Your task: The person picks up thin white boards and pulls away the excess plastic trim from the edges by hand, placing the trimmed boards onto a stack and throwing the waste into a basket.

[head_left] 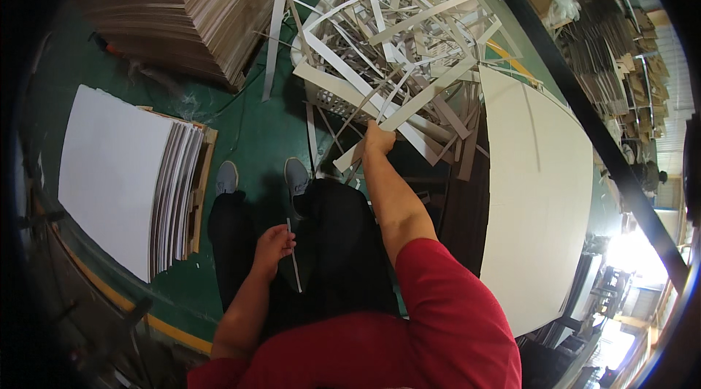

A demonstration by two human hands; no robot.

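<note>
My left hand (272,247) is in front of my thigh, its fingers closed on a thin white strip (296,269) that points down toward my body. My right arm stretches forward, and my right hand (379,139) is closed at the near edge of a tangled heap of cardboard strips (409,31). A long pale cardboard strip (432,93) runs from that hand up to the right; the fingertips are partly hidden. The heap overflows a white plastic basket (330,97) with holes in its wall.
To the left, stacked white sheets (117,170) lie on a wooden pallet (204,192). A tall stack of brown cardboard (212,9) stands at the far left. On the right are a large cream board (537,206) and a dark slanting bar (584,104). Strips also hang toward the green floor (244,130).
</note>
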